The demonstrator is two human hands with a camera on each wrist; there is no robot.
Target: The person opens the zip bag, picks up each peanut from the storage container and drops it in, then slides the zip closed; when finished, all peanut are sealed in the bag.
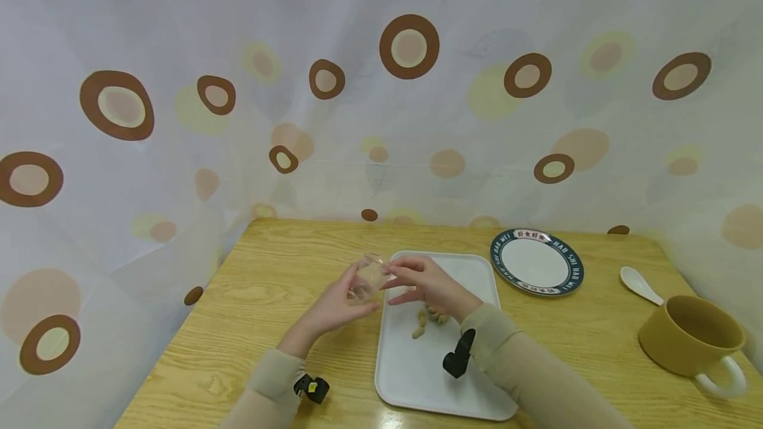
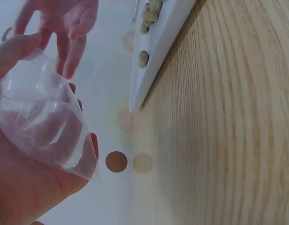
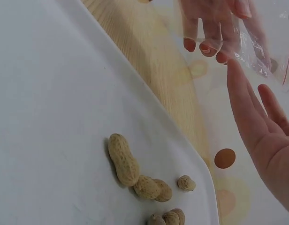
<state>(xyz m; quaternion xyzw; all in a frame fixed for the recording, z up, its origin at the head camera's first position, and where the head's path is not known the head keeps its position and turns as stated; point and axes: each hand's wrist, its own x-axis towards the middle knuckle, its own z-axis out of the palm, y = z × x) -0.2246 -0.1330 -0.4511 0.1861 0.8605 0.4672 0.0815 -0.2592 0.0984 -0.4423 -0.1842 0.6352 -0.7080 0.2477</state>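
A clear plastic bag is in my left hand, the thumb on one side and the fingers showing through the film behind it. In the right wrist view the bag shows a thin red line near its edge. My right hand is beside the bag, over the white tray's left side. Its fingers are spread and fairly straight; whether a fingertip touches the film I cannot tell. Below lie several unshelled peanuts on the white tray, partly hidden by the right hand in the head view.
Behind the tray to the right is a plate with a dark patterned rim. Farther right are a white spoon and a mustard-coloured mug with a white handle. A dotted curtain encloses the wooden table at the back and sides.
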